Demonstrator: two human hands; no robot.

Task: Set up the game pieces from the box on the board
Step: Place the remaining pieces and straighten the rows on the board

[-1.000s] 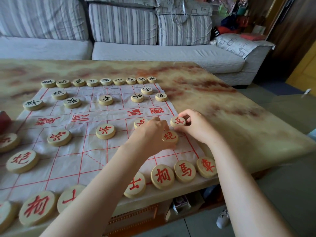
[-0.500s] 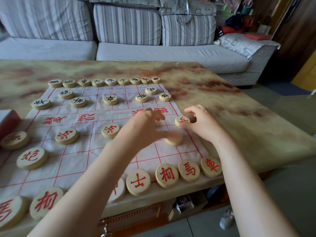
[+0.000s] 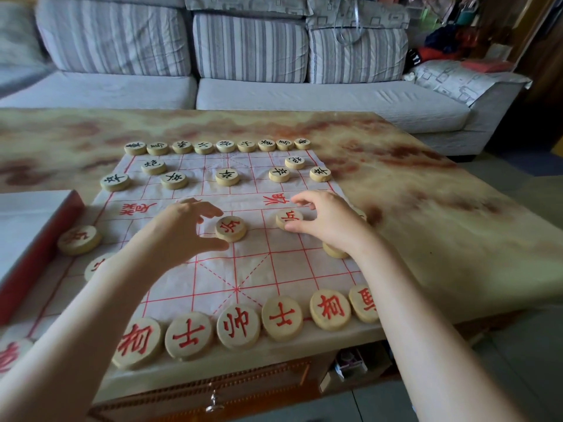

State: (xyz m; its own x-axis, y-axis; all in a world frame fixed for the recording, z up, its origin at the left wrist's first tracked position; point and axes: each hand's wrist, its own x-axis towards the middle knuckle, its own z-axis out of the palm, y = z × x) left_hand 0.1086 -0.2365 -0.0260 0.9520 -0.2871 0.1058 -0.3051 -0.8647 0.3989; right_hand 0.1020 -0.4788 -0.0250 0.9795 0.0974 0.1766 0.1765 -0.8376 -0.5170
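Note:
A white cloth board with red grid lines lies on the table. Round wooden pieces with black characters fill the far rows, and pieces with red characters line the near edge. My right hand pinches a red soldier piece between thumb and fingers. Spread beside the centre red soldier, my left hand has thumb and fingers on either side of it with a small gap. Another red piece is partly hidden under my right wrist.
The box, red-sided with a grey top, sits at the board's left edge. Two red pieces lie next to it. The marbled table extends right of the board. A striped sofa stands behind the table.
My left hand let go of the red piece near the right edge and moved left to the centre soldier. My right hand shifted left from the edge soldier onto its neighbour.

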